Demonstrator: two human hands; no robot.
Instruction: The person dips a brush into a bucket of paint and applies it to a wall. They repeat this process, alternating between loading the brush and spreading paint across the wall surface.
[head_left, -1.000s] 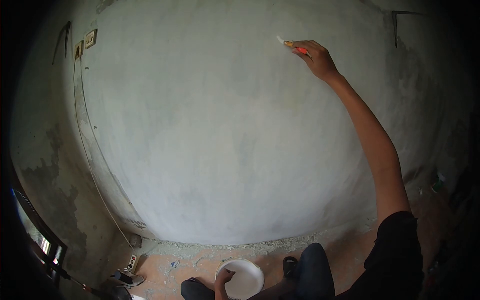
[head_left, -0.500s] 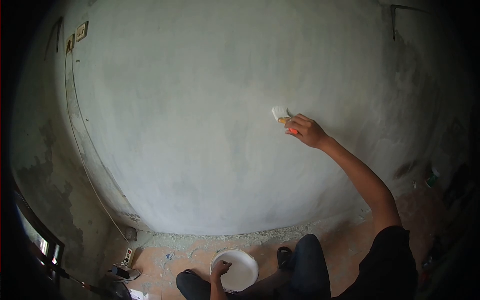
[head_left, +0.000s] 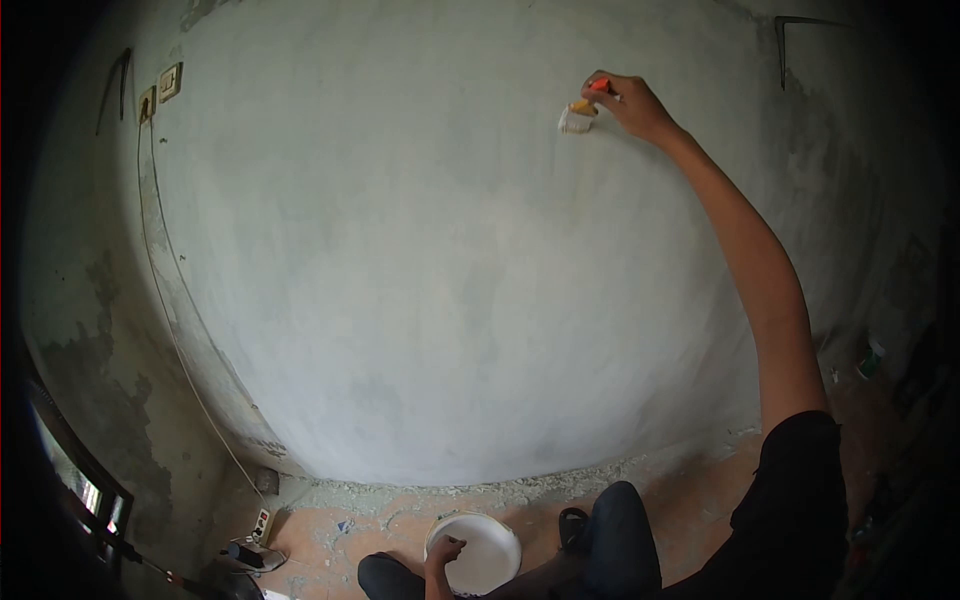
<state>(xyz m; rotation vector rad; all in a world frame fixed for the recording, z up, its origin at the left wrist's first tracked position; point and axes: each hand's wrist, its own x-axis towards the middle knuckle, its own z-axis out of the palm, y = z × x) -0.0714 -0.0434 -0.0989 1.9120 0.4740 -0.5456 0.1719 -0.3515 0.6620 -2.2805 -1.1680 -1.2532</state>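
My right hand [head_left: 622, 100] is raised high, fingers closed round the orange and yellow handle of a paintbrush [head_left: 577, 119]. The brush's white-coated bristles point down and left against the pale, streaky wall [head_left: 400, 250]. Low in the view, my left hand [head_left: 446, 549] is at the left part of a round white bucket [head_left: 490, 550] that holds whitish liquid. Its fingers are curled in; whether anything is between them is too small to tell.
Scraped flakes [head_left: 400, 497] lie along the wall's foot on the tiled floor. A power strip [head_left: 262, 524] is at the lower left, its cable running up to a wall socket [head_left: 147, 104]. A green and white container [head_left: 871, 358] stands at the right.
My right hand has moved up the wall with the brush, whose bristles now point down instead of up. My left hand has stayed at the bucket.
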